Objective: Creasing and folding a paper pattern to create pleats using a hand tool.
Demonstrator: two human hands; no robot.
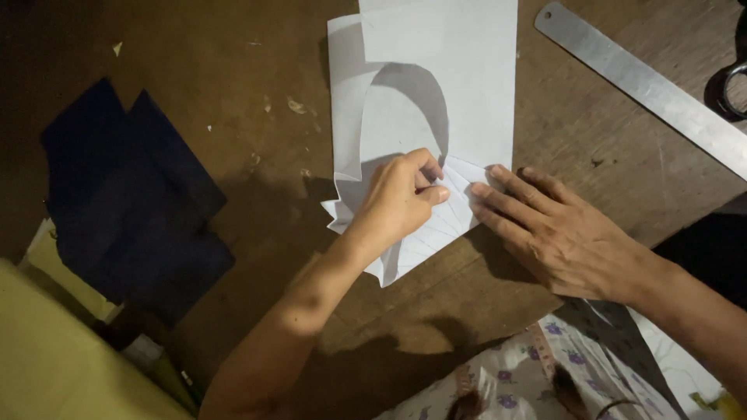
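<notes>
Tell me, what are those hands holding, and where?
The left hand pinches a fold of the white paper near its lower edge; the right hand only presses fingers flat on it.

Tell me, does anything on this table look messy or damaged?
Small pale scraps lie scattered on the worn wooden table left of the white paper. The paper has a curved cut-out, and both hands press its pleated lower edge. Nothing looks spilled.
</notes>
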